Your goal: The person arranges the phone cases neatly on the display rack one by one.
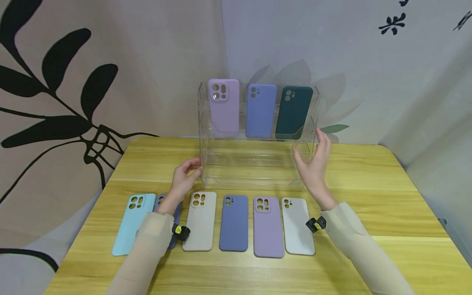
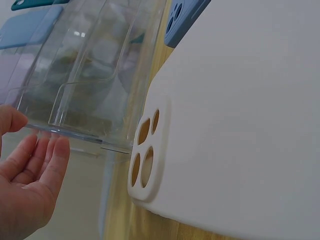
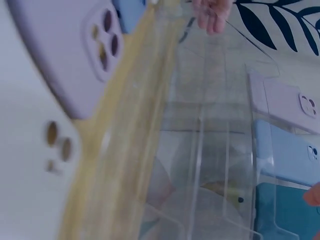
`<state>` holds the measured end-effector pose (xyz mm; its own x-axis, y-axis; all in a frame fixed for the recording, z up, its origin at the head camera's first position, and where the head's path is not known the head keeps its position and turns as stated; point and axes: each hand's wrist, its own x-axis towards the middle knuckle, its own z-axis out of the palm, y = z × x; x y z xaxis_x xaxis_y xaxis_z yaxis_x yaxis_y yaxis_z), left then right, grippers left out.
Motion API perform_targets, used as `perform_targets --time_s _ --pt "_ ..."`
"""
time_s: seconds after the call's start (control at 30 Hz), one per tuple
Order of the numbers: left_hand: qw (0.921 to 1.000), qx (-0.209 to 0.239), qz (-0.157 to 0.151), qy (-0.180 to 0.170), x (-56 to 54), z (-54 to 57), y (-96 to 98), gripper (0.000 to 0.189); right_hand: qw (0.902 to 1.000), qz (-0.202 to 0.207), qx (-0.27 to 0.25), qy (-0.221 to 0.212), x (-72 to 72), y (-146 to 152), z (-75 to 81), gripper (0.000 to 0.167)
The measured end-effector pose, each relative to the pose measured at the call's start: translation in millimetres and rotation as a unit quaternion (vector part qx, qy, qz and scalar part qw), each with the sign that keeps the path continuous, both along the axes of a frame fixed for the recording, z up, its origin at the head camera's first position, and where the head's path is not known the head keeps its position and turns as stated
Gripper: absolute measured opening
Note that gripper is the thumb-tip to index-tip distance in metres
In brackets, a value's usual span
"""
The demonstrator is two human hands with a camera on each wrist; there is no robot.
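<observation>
Clear plastic tiered rack (image 1: pixel 254 157), one, far middle of yellow wooden table (image 1: pixel 368 184), bearing three rounded-rectangle phone cases (image 1: pixel 261 112): lilac, periwinkle, dark teal. Nearer, six more cases (image 1: pixel 234 227) in a row. Left hand (image 1: pixel 185 176) at left wall, thumb and fingers apart; right hand (image 1: pixel 314 168) spread at right wall, contact unclear.

Left hand (image 1: pixel 184 179) gripping a clear rack (image 1: pixel 254 170), right hand (image 1: pixel 315 170) spread at its right side, lilac case (image 1: pixel 225 112), blue case (image 1: pixel 261 110), green case (image 1: pixel 293 111) standing in it, six cases (image 1: pixel 234 224) on a table (image 1: pixel 368 176)
</observation>
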<state>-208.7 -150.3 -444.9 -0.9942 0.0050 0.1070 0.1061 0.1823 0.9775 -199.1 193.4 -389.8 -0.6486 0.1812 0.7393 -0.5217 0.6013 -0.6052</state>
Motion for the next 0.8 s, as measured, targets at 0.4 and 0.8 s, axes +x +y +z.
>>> perform_targets --time_s 0.4,0.8 --pt "1.0000 0.001 -0.002 -0.004 -0.6 1.4 0.8 0.031 0.9944 0.022 0.029 -0.099 49.9 12.4 -33.6 0.071" --pt "0.9999 -0.003 -0.003 -0.014 0.2 2.9 1.3 0.032 0.9755 0.023 0.090 -0.199 93.7 16.4 -58.0 0.073"
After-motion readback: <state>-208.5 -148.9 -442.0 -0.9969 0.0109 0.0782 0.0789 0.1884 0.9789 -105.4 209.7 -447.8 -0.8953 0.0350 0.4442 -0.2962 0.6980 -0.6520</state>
